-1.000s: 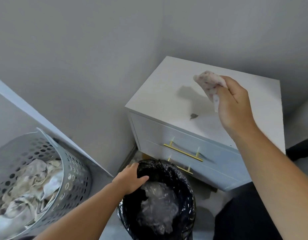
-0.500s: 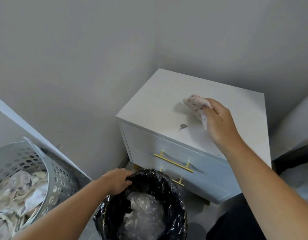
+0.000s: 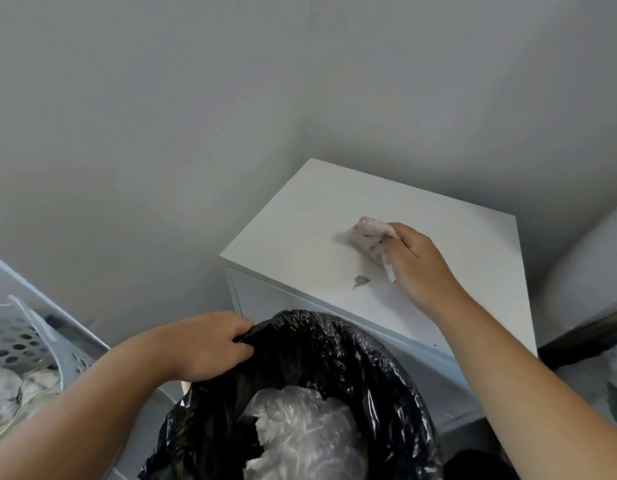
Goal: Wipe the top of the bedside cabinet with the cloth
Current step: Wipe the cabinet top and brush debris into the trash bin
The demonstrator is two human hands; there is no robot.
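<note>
A white bedside cabinet (image 3: 307, 216) stands in the corner of grey walls. My right hand (image 3: 418, 268) grips a bunched, pink-speckled cloth (image 3: 367, 233) and presses it onto the middle of the cabinet top. A small grey scrap of dirt (image 3: 360, 280) lies on the top just in front of the cloth, near the front edge. My left hand (image 3: 210, 344) holds the rim of a bin lined with a black bag (image 3: 335, 348), raised close against the cabinet's front. The drawer fronts are hidden behind the bin.
Crumpled clear plastic (image 3: 300, 434) fills the bin. A grey perforated laundry basket (image 3: 19, 344) with pale fabric stands at the left. A white slanted panel (image 3: 57, 313) leans by the wall. A bed edge (image 3: 591, 327) borders the cabinet's right side.
My right hand has come down from above the cabinet and set the cloth on the top. My left hand has lifted the bin nearer to the cabinet front, covering the drawer handles.
</note>
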